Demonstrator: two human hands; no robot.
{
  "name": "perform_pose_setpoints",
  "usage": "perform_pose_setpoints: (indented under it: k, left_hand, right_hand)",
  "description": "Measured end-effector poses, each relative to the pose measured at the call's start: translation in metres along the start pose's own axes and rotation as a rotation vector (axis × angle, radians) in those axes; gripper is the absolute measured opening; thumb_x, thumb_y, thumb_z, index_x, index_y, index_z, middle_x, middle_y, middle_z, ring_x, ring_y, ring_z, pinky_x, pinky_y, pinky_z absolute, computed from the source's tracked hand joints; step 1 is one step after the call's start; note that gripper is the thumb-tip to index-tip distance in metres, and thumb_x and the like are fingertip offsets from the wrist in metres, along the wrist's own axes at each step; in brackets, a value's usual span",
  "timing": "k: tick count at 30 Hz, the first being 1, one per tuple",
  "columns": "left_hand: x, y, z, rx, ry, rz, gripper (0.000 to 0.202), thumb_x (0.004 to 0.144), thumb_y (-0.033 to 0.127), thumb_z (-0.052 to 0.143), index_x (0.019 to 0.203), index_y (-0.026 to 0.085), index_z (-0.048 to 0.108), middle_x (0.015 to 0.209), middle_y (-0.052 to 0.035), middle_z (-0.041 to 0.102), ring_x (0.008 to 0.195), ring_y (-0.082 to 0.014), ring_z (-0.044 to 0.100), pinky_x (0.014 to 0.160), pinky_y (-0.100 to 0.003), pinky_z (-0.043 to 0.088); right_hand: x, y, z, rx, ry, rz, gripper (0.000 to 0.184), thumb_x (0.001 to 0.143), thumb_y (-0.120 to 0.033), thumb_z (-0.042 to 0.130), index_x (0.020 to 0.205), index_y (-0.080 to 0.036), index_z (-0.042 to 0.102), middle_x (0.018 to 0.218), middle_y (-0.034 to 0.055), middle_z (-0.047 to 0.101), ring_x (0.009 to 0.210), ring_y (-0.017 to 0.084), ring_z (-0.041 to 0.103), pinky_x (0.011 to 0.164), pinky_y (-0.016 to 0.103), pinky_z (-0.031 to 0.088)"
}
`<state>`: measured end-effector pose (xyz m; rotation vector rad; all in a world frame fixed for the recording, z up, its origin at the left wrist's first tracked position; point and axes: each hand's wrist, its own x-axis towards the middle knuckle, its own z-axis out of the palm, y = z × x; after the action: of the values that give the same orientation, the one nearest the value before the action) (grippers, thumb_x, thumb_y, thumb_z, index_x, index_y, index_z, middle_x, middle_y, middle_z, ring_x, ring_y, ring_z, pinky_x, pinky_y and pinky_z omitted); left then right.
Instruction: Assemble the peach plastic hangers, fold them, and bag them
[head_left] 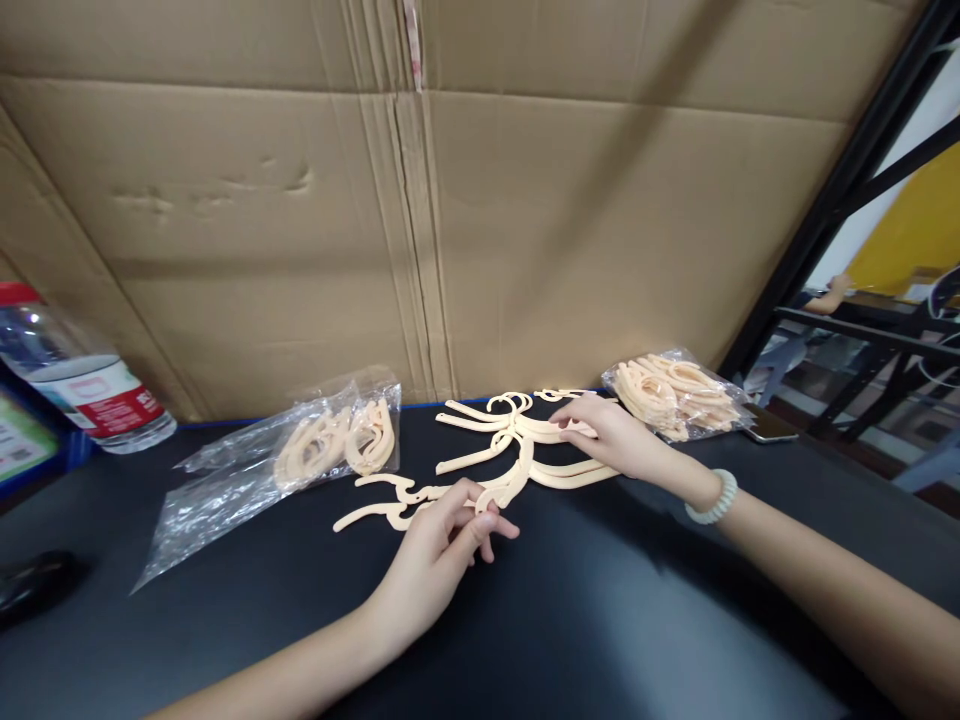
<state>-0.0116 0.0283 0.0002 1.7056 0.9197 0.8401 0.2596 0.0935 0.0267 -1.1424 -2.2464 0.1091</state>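
Cream plastic folding-hanger parts lie in a loose group on the dark table. A curved hanger hook (520, 473) is pinched between the thumb and fingers of my left hand (442, 540). More hanger arms (373, 513) lie behind and to the left of that hand. My right hand (611, 435) reaches across the group from the right, its thumb and fingers closed on a hanger arm (551, 430). Below it, other long arms (568, 476) run partly under the palm. Several pieces (465, 462) meet near the middle, where their joins are hard to make out.
At left lies an open clear bag (225, 500) with hanger parts, and a fuller bag (675, 395) sits at right beside a phone-like flat object (772, 428). A large bottle (97, 385) and a black mouse (34, 580) are far left. Cardboard (525, 250) stands behind.
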Motion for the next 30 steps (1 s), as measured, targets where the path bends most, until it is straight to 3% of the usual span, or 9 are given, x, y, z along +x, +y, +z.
perform_pose_setpoints:
  k: [5, 13, 22, 25, 30]
  left_hand:
    - [0.001, 0.002, 0.001, -0.036, 0.020, 0.007, 0.021, 0.097, 0.040, 0.045, 0.086, 0.022, 0.043, 0.091, -0.0081, 0.075, 0.065, -0.0148, 0.058, 0.058, -0.027, 0.043]
    - [0.004, 0.005, 0.000, -0.151, 0.102, -0.006, 0.024, 0.091, 0.042, 0.055, 0.085, 0.021, 0.046, 0.089, -0.0085, 0.076, 0.062, -0.0130, 0.053, 0.056, -0.025, 0.041]
    - [0.007, 0.000, -0.002, -0.349, 0.193, -0.003, 0.017, 0.077, 0.028, 0.075, 0.076, 0.017, 0.063, 0.076, -0.0009, 0.070, 0.078, -0.0138, 0.062, 0.072, -0.023, 0.048]
    - [0.007, -0.001, -0.002, -0.359, 0.193, -0.032, 0.014, 0.076, 0.028, 0.075, 0.077, 0.017, 0.067, 0.073, -0.0005, 0.069, 0.073, -0.0132, 0.062, 0.071, -0.023, 0.049]
    - [0.007, -0.001, -0.003, -0.359, 0.186, -0.099, 0.020, 0.077, 0.033, 0.076, 0.086, 0.016, 0.072, 0.077, -0.0040, 0.074, 0.074, -0.0159, 0.067, 0.073, -0.026, 0.053]
  right_hand:
    - [0.001, 0.017, 0.014, -0.177, -0.090, -0.044, 0.003, 0.084, -0.016, 0.063, 0.084, -0.016, 0.066, 0.085, 0.0074, 0.067, 0.087, 0.022, 0.059, 0.080, 0.038, 0.048]
    - [0.005, 0.013, 0.019, -0.154, 0.020, -0.002, 0.006, 0.086, -0.014, 0.060, 0.080, -0.016, 0.059, 0.081, 0.0054, 0.062, 0.080, 0.019, 0.057, 0.073, 0.032, 0.047]
    - [0.006, 0.009, -0.012, -0.062, 0.256, 0.015, 0.002, 0.091, -0.020, 0.053, 0.091, -0.019, 0.052, 0.087, 0.0056, 0.061, 0.080, 0.019, 0.059, 0.073, 0.033, 0.048]
    - [0.004, -0.004, -0.029, -0.056, 0.262, -0.027, 0.005, 0.091, -0.019, 0.052, 0.096, -0.019, 0.052, 0.087, 0.0059, 0.061, 0.078, 0.020, 0.058, 0.071, 0.034, 0.048]
    - [-0.008, -0.029, -0.048, -0.068, 0.218, -0.052, 0.011, 0.095, -0.024, 0.045, 0.086, -0.020, 0.051, 0.079, 0.0047, 0.056, 0.073, 0.019, 0.054, 0.065, 0.032, 0.044]
